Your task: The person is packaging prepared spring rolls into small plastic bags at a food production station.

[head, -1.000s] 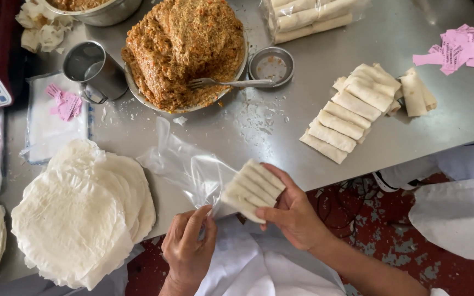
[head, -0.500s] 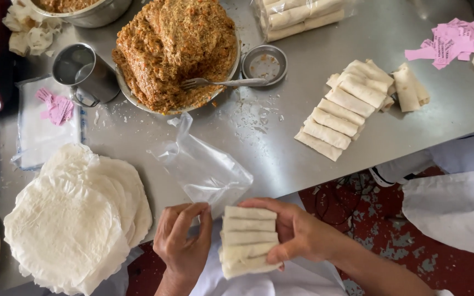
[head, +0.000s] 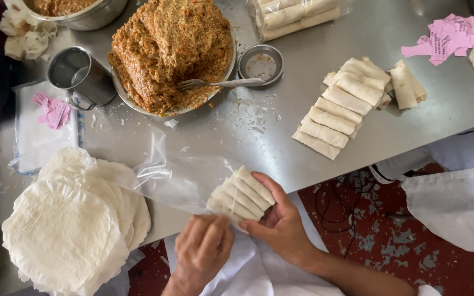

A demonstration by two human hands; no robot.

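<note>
**Hands: roll stack at bag mouth, table front edge**

Right hand [head: 281,225] grips a stack of pale rolls [head: 241,195] from the 5 o'clock side, thumb over top, fingers under. Left hand [head: 201,249] sits at 7 o'clock of the stack, fingertips pinched on the edge of a clear plastic bag [head: 176,178]. Bag runs off toward 10 o'clock, flat on the steel table [head: 237,137]; stack is at its mouth, can't tell whether partly inside.

Rolls: approx. five, off-white, oblong, folded ends, packed side by side, stack tilted.

Surroundings: round wrapper sheets [head: 67,230] at 9 o'clock, touching the bag's far end. Bowl of brown filling [head: 171,52] w/ fork [head: 215,83] at 12 o'clock, metal cup [head: 80,74] beside it. Loose rolls in a row [head: 341,112] at 2 o'clock, well apart. Pink paper slips [head: 443,38] at far right. Nothing lies btwn hands and stack.
</note>
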